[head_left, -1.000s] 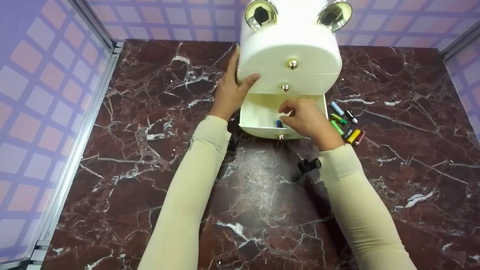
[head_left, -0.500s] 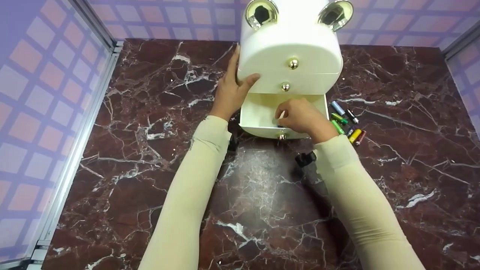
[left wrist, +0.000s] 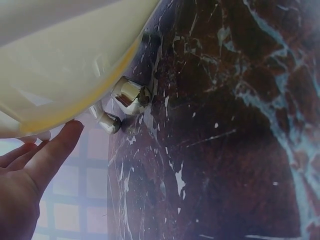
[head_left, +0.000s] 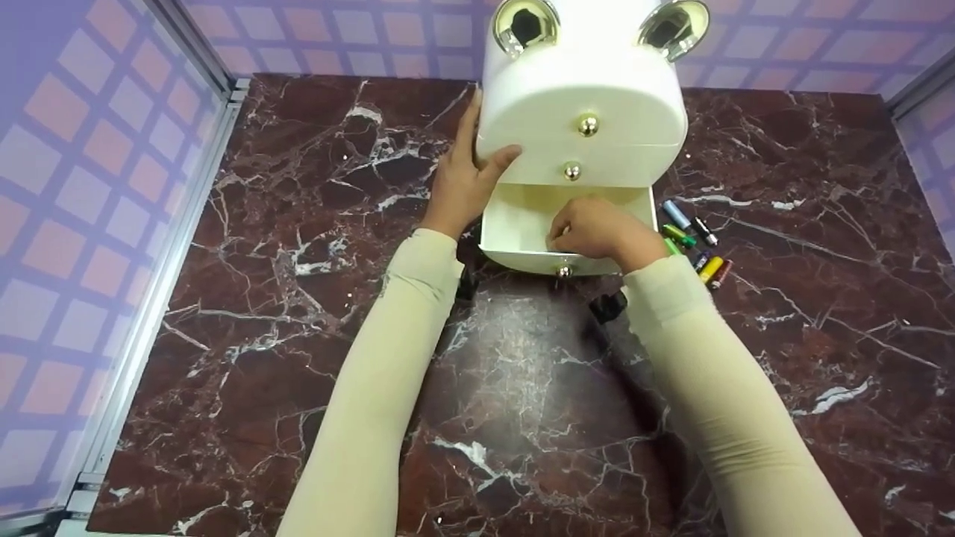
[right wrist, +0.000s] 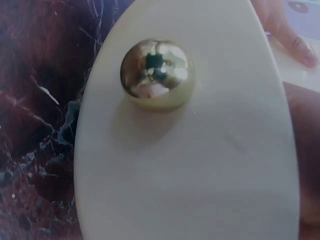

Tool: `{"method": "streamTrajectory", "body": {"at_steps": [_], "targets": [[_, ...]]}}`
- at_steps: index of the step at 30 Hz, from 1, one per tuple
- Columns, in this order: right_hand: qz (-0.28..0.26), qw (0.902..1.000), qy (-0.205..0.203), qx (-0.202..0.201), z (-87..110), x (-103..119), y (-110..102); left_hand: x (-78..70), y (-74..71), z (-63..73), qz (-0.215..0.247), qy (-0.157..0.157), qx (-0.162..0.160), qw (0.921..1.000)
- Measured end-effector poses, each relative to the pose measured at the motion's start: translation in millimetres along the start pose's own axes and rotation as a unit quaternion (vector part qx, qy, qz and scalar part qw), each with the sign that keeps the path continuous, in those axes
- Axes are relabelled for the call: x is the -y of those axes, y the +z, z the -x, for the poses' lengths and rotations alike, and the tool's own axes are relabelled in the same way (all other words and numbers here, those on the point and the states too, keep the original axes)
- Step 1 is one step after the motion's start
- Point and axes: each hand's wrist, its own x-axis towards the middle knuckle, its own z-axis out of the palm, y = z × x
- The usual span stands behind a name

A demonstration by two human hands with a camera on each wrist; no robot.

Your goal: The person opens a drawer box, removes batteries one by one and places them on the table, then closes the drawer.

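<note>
A white rounded cabinet (head_left: 552, 134) with gold knobs stands at the back of the table, its bottom drawer (head_left: 515, 220) pulled out. My left hand (head_left: 459, 183) rests on the cabinet's left side, thumb on the front and fingers along the side. In the left wrist view the fingers (left wrist: 52, 155) look fairly straight against it. My right hand (head_left: 597, 227) reaches down into the drawer with its fingers bent. Its fingertips are hidden, so whether they hold anything does not show. The right wrist view is filled by the drawer front (right wrist: 215, 160) and its knob (right wrist: 157, 75).
Several small coloured batteries (head_left: 711, 268) lie on the dark marbled table (head_left: 261, 298), right of the drawer. Two gold-rimmed round parts (head_left: 526, 26) top the cabinet. Checked panels (head_left: 358, 45) border the table at the back and sides.
My right hand has moved slightly left and lower into the drawer. A small blue thing seen by its fingertips a second ago is now hidden. The left hand keeps its place on the cabinet.
</note>
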Motion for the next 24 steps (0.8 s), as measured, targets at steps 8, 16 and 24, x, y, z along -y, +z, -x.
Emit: {"method": "streamTrajectory", "body": {"at_steps": [8, 16, 24], "targets": [[0.033, 0.9972, 0.038, -0.055, -5.0, -7, 4, 0.2, -0.3, -0.7, 0.005, 0.001, -0.002, 1.0], [0.038, 0.9941, 0.021, -0.1, -5.8, -11, 7, 0.3, 0.1, -1.3, 0.009, -0.003, -0.001, 1.0], [0.021, 0.9908, 0.005, -0.134, 0.9, -13, 4, 0.8, 0.4, -1.0, 0.005, -0.008, 0.003, 0.9999]]}}
